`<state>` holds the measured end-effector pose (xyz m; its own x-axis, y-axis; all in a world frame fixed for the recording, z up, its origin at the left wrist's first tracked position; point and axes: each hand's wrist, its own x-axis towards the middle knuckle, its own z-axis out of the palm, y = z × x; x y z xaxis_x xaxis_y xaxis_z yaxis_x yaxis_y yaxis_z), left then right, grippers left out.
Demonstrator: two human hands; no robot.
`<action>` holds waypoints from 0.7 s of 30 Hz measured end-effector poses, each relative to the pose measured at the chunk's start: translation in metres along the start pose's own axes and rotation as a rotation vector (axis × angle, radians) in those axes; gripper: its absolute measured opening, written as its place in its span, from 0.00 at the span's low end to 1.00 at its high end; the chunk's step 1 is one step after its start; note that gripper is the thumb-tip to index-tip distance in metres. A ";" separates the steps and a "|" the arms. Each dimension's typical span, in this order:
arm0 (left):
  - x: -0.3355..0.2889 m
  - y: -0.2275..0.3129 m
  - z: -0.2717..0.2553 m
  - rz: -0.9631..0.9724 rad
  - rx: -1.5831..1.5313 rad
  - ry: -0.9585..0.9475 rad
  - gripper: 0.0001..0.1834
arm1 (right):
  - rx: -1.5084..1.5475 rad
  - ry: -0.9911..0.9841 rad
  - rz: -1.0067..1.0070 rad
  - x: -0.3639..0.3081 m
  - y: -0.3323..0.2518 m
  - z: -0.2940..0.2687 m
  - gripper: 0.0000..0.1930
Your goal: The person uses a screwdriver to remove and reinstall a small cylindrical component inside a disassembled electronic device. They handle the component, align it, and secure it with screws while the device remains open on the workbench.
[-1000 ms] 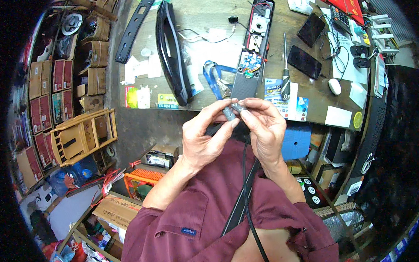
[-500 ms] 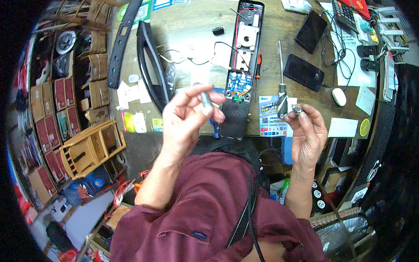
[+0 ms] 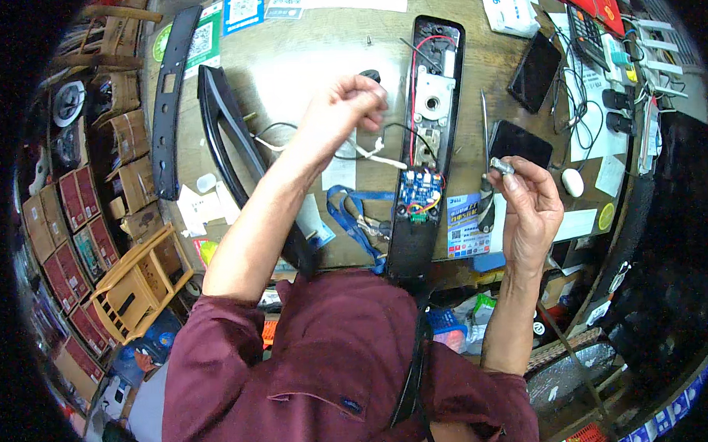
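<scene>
My right hand [image 3: 530, 207] pinches a small grey metal piece [image 3: 501, 166] between thumb and fingertips, above the table's right side. Raised over the middle of the table, my left hand [image 3: 341, 116] has curled fingers; what they hold, if anything, is hidden. Just beyond its fingertips lies a small round black part [image 3: 371, 75]. Between my hands stretches a long open black housing [image 3: 408, 246], with a blue circuit board [image 3: 421, 189], a white metal plate [image 3: 434, 98] and red and black wires inside. A screwdriver [image 3: 485, 127] lies beside my right hand, its handle partly covered.
A black curved frame [image 3: 224, 132] and a slotted black strip [image 3: 171, 110] lie to the left. A blue lanyard [image 3: 340, 215] is near the front edge. On the right are two phones [image 3: 534, 70], tangled cables, a white mouse [image 3: 572, 183] and a power strip.
My left hand has moved away from me toward the round black part; the grey metal cylinder it held no longer shows. My right hand still holds its metal piece. The view has shifted.
</scene>
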<state>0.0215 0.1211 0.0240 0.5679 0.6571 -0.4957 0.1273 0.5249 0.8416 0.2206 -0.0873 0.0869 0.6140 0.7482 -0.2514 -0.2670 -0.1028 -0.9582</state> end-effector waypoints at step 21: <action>0.035 -0.018 0.012 -0.233 -0.052 -0.203 0.25 | -0.858 -0.158 -0.307 0.085 0.016 0.053 0.12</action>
<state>0.0488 0.1286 -0.0062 0.6801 0.3969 -0.6164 0.2343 0.6791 0.6957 0.2290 0.0089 0.0573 0.4414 0.8973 -0.0082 0.5714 -0.2881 -0.7684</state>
